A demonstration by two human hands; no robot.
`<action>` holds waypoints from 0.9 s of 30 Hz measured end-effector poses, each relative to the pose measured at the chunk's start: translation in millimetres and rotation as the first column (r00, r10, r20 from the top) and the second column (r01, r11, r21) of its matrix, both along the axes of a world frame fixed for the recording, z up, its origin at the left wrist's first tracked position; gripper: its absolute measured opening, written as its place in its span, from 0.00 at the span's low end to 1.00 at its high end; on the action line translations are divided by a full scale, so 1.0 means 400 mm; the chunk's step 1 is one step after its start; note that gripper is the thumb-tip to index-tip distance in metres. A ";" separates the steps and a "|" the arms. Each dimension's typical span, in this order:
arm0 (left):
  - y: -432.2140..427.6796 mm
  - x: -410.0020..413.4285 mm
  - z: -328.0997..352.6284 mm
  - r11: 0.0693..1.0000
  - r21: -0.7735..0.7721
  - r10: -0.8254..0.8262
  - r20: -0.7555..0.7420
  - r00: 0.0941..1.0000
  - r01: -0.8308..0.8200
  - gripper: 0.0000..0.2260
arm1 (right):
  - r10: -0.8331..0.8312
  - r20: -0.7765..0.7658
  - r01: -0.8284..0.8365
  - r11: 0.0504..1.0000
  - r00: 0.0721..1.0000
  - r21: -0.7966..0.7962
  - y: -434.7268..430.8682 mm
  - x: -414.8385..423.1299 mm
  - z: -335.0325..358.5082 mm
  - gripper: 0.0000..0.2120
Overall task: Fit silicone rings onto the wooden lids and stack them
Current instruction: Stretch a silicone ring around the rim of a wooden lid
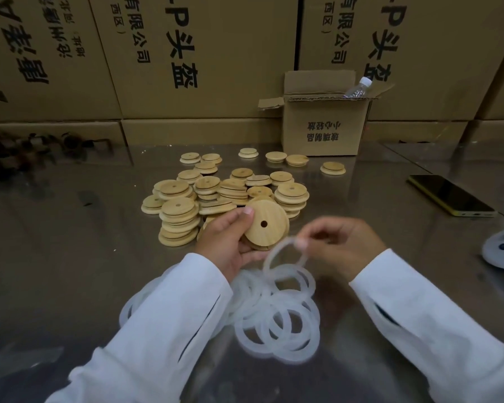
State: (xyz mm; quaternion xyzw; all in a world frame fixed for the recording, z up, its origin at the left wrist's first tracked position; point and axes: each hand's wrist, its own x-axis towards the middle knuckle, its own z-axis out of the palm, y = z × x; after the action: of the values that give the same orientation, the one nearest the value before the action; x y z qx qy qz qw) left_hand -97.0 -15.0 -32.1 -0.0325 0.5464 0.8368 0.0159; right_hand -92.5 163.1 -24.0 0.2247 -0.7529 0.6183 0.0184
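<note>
Wooden lid in left hand, silicone ring pinched by right hand

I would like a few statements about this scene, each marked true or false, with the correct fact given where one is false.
1. The left hand holds a wooden lid with a hole in it. True.
2. The right hand is empty. False: it pinches a silicone ring.
3. The phone lies on the table. True.
4. The small cardboard box is closed. False: its flaps are open and a plastic bottle sticks out.
</note>
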 end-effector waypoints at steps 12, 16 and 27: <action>0.046 0.020 -0.002 0.964 -0.066 -0.257 0.046 0.965 0.259 0.22 | -0.270 0.100 0.287 0.917 0.958 -0.276 -0.017 -0.021 -0.008 0.08; 0.048 0.026 -0.010 0.961 -0.125 -0.255 -0.043 0.966 0.248 0.11 | -0.273 0.081 0.285 0.932 0.959 -0.225 -0.018 -0.019 -0.009 0.08; 0.047 0.022 -0.015 0.971 -0.127 -0.218 -0.131 0.967 0.202 0.11 | -0.367 0.043 0.369 0.919 0.929 -0.139 -0.024 -0.009 -0.005 0.07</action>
State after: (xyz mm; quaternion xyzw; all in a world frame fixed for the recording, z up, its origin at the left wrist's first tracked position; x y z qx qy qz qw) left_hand -88.2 3.7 -37.9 0.0853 0.5927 0.7984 0.0631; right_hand -96.0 153.4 -25.8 0.0725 -0.7349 0.6586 0.1445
